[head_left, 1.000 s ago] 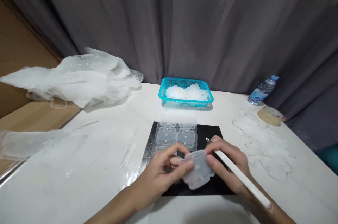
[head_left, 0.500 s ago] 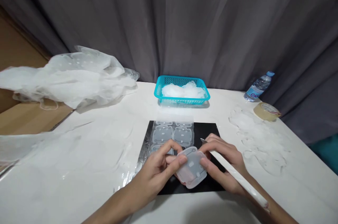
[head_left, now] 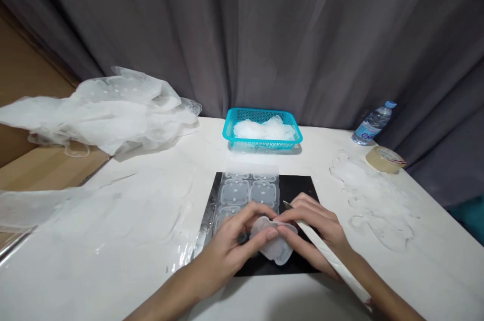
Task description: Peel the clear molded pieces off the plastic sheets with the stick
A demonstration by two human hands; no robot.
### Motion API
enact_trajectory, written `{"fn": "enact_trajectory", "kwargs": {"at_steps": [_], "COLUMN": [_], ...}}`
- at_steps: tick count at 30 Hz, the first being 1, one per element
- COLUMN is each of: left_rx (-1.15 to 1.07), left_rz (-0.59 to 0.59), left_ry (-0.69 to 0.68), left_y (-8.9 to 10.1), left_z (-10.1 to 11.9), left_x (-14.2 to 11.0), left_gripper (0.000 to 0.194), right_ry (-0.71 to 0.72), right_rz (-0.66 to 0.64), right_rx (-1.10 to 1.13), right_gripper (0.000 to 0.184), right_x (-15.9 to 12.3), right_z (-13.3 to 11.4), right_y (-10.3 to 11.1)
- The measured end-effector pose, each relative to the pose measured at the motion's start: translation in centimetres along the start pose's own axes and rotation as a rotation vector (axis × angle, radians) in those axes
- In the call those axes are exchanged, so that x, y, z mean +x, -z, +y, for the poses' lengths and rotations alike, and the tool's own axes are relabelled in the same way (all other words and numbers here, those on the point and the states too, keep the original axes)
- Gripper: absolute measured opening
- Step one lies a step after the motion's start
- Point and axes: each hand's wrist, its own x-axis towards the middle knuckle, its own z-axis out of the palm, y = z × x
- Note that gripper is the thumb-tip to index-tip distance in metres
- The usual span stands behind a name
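Observation:
Between both thumbs and fingers is a small frosted, translucent plastic piece [head_left: 278, 251] with rounded corners, bent at its upper edge. My left hand [head_left: 229, 248] pinches its left side. On the right edge, the thumb and index finger of my right hand [head_left: 319, 233] grip the same piece. A craft knife [head_left: 330, 258] with a long white handle is tucked in my right hand, its blade pointing up and away to the left. Beneath the hands lies a black mat [head_left: 298, 192]. A clear plastic sheet [head_left: 263, 194] of several rounded-rectangle shapes rests on the mat's left part, partly hidden by my left hand.
A turquoise basket [head_left: 262, 144] behind the mat holds whitish translucent pieces. Crumpled clear sheeting [head_left: 113, 114] and a cardboard box [head_left: 53, 167] are at left. At right stand a water bottle [head_left: 372, 124], a tape roll [head_left: 384, 159] and a pile of clear scraps [head_left: 374, 200].
My fingertips have come closer together, and the plastic piece has gone from nearly flat to bent along its upper edge. The knife stays in my right hand.

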Motion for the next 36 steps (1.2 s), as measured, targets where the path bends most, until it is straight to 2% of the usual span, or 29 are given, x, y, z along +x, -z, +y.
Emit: {"fn": "enact_trajectory", "kwargs": {"at_steps": [6, 11, 17, 22, 27, 30, 33, 36], "left_rx": [0.003, -0.049, 0.148, 0.230, 0.254, 0.294, 0.309, 0.284], "left_rz": [0.129, 0.116, 0.108, 0.104, 0.095, 0.089, 0.141, 0.164], "left_ry": [-0.010, 0.033, -0.007, -0.086, -0.179, -0.208, -0.247, -0.354], "left_y": [0.2, 0.5, 1.0, 0.7, 0.3, 0.5, 0.7, 1.0], "left_z": [-0.8, -0.9, -1.2, -0.5, 0.6, 0.3, -0.2, -0.4], "left_x": [-0.2, -0.3, -1.2, -0.9, -0.5, -0.7, -0.9, -1.0], "left_gripper": [0.025, 0.025, 0.026, 0.023, 0.006, 0.013, 0.019, 0.027], "right_ry": [-0.045, -0.065, -0.052, -0.042, 0.037, 0.086, 0.079, 0.077], "right_rz": [0.008, 0.024, 0.074, 0.159, 0.103, 0.093, 0.073, 0.052], "right_rx": [-0.045, -0.006, -0.006, -0.022, -0.080, -0.105, -0.107, -0.105], "right_gripper": [0.013, 0.007, 0.007, 0.006, 0.010, 0.016, 0.021, 0.023], "right_x": [-0.2, -0.1, 0.2, 0.3, 0.0, -0.2, -0.3, -0.4], "right_z": [0.8, 1.2, 0.7, 0.6, 0.4, 0.5, 0.7, 0.9], "right_y": [-0.1, -0.6, -1.0, -0.7, -0.8, -0.9, -0.7, -0.3]}}
